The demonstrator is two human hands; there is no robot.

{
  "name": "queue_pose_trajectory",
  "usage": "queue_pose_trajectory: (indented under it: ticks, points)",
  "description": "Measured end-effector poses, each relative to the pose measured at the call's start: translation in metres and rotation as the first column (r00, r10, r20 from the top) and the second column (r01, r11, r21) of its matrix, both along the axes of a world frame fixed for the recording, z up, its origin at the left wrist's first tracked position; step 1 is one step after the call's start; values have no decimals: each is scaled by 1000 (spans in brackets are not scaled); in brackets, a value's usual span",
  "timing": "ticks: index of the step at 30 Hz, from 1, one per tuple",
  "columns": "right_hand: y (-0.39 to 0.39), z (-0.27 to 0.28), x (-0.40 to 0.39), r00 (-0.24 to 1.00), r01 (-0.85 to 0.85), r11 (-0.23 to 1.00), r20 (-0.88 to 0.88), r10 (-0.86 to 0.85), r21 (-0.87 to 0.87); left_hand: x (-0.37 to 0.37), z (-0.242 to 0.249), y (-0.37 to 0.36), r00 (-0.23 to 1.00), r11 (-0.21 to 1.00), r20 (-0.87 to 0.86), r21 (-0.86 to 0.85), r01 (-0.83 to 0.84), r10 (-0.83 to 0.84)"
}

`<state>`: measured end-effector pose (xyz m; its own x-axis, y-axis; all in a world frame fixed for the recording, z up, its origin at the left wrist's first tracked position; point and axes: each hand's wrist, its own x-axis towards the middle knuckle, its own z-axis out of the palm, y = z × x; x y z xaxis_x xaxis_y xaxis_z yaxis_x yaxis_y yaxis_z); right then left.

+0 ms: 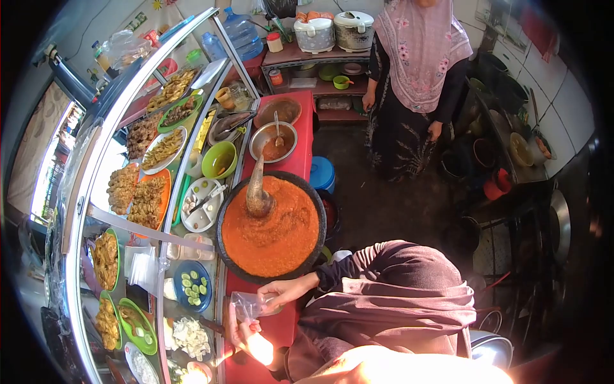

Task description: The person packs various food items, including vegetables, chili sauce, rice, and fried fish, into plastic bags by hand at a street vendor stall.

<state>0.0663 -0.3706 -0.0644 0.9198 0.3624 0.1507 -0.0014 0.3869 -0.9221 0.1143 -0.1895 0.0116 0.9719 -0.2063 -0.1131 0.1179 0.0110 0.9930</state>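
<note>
My right hand (pixel 289 293) reaches in from the dark sleeve, its fingers closed on the edge of a small clear plastic bag (pixel 245 306). Opposite it, my left hand (pixel 248 335) grips the same bag, partly in bright sunlight. The bag is held above the red tabletop (pixel 259 349). Just beyond my right hand stands a wide black stone mortar (pixel 226 256) full of orange-red sauce (pixel 275 237). A thick pestle (pixel 258 195) rests in the sauce, its handle leaning up.
A glass display case (pixel 198 153) holds plates of fried food, a blue plate (pixel 203 301) of cucumber slices and a spoon-bearing white plate (pixel 203 212). A metal bowl (pixel 292 142) stands beyond the mortar. Another person (pixel 416 83) stands at the back, near two rice cookers (pixel 314 37).
</note>
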Motion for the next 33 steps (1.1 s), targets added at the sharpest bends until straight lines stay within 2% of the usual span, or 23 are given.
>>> queue_pose_trajectory:
  ticks: [3,4,5,6,7,8,9,10,12,15,16,18,21,24,25,26,28,30,31,32,33]
  points:
    - [9,-23,8,1000,-10,998,-19,11,64,-7,2,-10,999,999,28,-13,37,-36]
    - [8,-13,5,1000,-13,998,-18,14,63,-8,2,-11,998,999,36,-17,45,-45]
    - [7,-2,0,1000,5,1000,-19,-5,-10,5,-10,40,998,998,44,-21,53,-52]
    - [7,6,-3,1000,23,996,-17,-24,-82,-9,4,-14,997,998,52,-24,62,-61]
    - [7,5,-3,1000,20,996,-18,-22,-82,-9,-4,13,996,997,59,-27,72,-70]
    - [7,4,-2,999,33,996,21,-31,-87,-4,-14,45,995,996,66,-32,82,-80]
    - [8,4,-2,997,47,995,60,-41,-90,-12,6,-22,993,995,72,-35,94,-91]
    - [7,5,-2,997,47,995,58,-42,-90,-13,7,-25,992,994,78,-37,106,-103]
    - [6,10,-3,977,133,980,184,-105,-146,-18,9,-30,988,991,88,-38,129,-126]
    - [5,12,-7,982,127,981,160,-102,-148,-20,11,-34,983,986,105,-50,157,-151]
    - [7,11,-7,983,120,981,158,-96,-152,-16,14,-3,981,985,112,-56,163,-156]
    - [10,6,-6,918,265,946,349,-188,-188,-16,7,-16,979,983,122,-68,173,-164]
    - [8,6,-1,911,260,930,385,-148,-259,-19,5,-3,976,980,135,-82,184,-172]
    - [8,19,-6,873,305,926,454,-178,-224,-26,9,-1,982,987,141,-82,139,-127]
    - [8,26,-8,907,251,937,398,-140,-243,-33,9,8,986,992,144,-84,99,-86]
    - [7,32,-8,902,246,913,422,-92,-326,-32,6,16,964,987,219,-25,162,-152]
    - [10,39,-7,854,326,884,506,-123,-335,-36,8,25,936,989,328,-34,143,-124]
    - [10,44,3,828,290,927,549,-118,-239,-43,16,25,919,999,394,-34,22,-7]
    - [13,42,6,860,300,909,495,-126,-289,-56,33,22,953,997,297,-76,-31,52]
    - [15,40,6,855,355,893,482,-190,-278,-66,41,17,950,984,257,-32,-176,178]
    - [17,45,10,860,346,916,459,-223,-204,-72,40,18,946,968,209,-82,-237,249]
